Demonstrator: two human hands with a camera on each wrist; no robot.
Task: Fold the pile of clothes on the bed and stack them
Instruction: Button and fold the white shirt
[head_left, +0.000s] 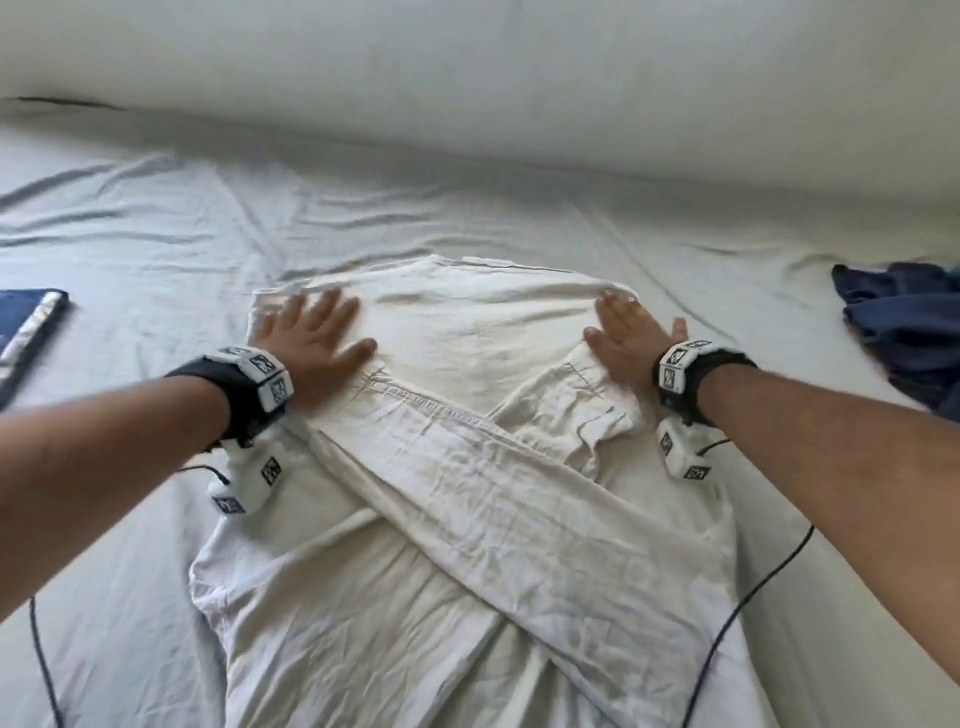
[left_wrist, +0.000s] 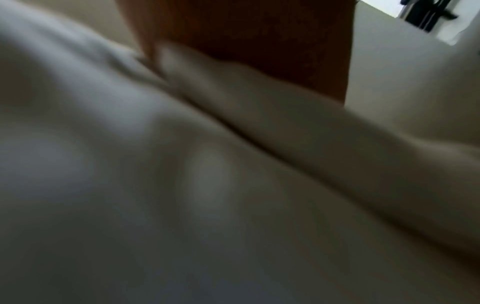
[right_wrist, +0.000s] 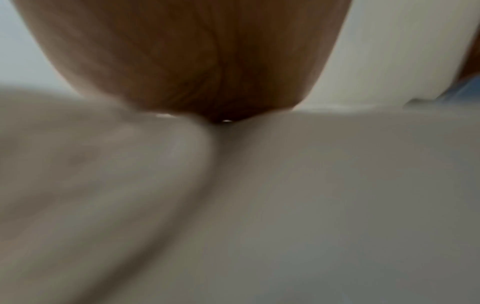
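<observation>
Cream shirt (head_left: 467, 467) lies spread on the bed (head_left: 156, 218), near end cut off. Left hand (head_left: 306, 332) and right hand (head_left: 626, 338) press it flat-fingered; both wrist views show only blur.

Soft, even daylight in the head view, edges bowed; both wrist views dim and heavily blurred.

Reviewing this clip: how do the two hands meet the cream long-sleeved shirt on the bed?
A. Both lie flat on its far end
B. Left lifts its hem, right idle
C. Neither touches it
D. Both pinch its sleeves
A: the left hand and right hand press flat, fingers straight, on the cream long-sleeved shirt, its sleeves crossed.
</observation>
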